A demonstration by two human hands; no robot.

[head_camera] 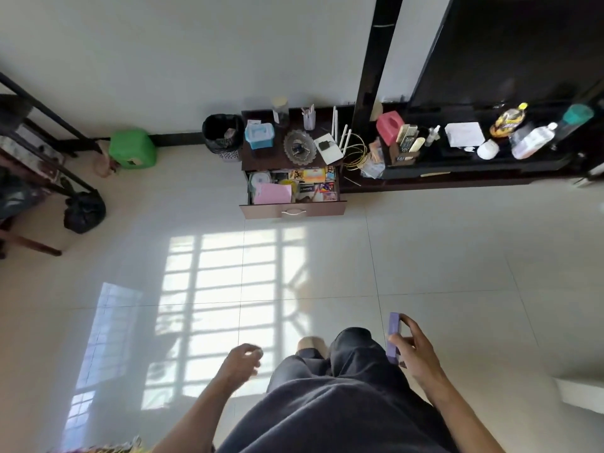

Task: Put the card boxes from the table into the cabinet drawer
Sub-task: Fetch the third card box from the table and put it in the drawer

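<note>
Across the floor, well ahead, the drawer [292, 188] is seen pulled open; a purple box [393, 336], long axis upright, is clasped in the right hand [412, 349]. The left hand [241, 362] is loosely curled, holding nothing.

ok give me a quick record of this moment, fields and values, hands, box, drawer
right hand: grip closed on purple card box, held edge-up beside the leg
left hand: empty, fingers loosely curled
drawer: pulled open, already crowded with a pink folder, discs and colourful packs
cabinet top: blue tissue box, decorative dish, white router
person: standing across open floor from the cabinet
box placed: not yet
</note>
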